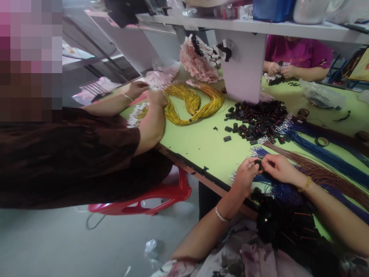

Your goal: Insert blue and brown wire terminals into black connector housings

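Head view: I have the left hand [245, 176] pinching a small black housing [258, 164] in its fingertips, held up just above the near edge of the green tabletop [187, 144]. Right hand [280, 168] meets it from the other side, thumb and fingers drawn together; can't tell whether they grip the part, a wire, or just touch. My read: left steadies, right does the fine work. Violet-blue wires [284, 191] run under the hands, silver tips [256, 151] pointing left, likely so ends are easy to pick. Brown wires [323, 173] and blue wires [317, 148] lie beyond, in separate bundles, presumably to keep colours apart. Loose housing pile [256, 121] sits past the wire tips, probably for short reaches. More dark parts [285, 223] are heaped at the lap, too blurred to sort. Co-worker's arms [151, 119] are over by the yellow wires [187, 102], well apart from mine.
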{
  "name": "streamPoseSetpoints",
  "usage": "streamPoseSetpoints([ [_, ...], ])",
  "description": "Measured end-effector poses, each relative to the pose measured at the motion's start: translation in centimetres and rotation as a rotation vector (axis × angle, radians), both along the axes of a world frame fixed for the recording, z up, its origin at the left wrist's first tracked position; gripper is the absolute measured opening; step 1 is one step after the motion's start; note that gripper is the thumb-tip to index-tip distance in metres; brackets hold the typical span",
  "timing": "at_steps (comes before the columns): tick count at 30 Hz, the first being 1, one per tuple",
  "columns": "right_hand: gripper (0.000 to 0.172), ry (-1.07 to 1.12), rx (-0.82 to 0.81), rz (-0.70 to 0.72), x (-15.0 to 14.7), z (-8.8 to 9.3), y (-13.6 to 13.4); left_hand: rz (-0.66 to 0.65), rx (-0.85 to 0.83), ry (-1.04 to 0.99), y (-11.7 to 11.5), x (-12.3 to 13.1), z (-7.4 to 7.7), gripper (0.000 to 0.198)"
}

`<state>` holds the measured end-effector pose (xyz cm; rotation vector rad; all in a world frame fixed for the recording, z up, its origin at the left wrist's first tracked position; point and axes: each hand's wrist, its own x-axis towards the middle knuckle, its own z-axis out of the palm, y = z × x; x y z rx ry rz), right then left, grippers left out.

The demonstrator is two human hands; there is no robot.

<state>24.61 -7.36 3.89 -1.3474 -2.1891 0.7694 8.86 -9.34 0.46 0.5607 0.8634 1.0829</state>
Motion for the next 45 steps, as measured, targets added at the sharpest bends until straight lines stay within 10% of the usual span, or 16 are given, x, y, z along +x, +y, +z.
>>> streamPoseSetpoints([
  [7,0.014,-0.469,0.034,-0.436,5.4,-1.3,5.2,-0.050,-0.027,-0.025,0.8,0.0,-0.8,0.031],
  [16,0.016,-0.458,0.078,-0.409,6.2,-2.2,5.7,-0.068,-0.028,-0.044,0.9,-0.1,-1.1,0.031],
  [29,0.011,0.194,-0.090,-0.072,-0.3,0.1,2.2,-0.056,-0.044,-0.143,0.8,-0.3,-1.0,0.028],
  [45,0.012,0.033,0.153,-0.095,-0.4,-1.5,-0.7,-0.065,-0.051,-0.174,1.0,-0.5,-1.3,0.032],
])
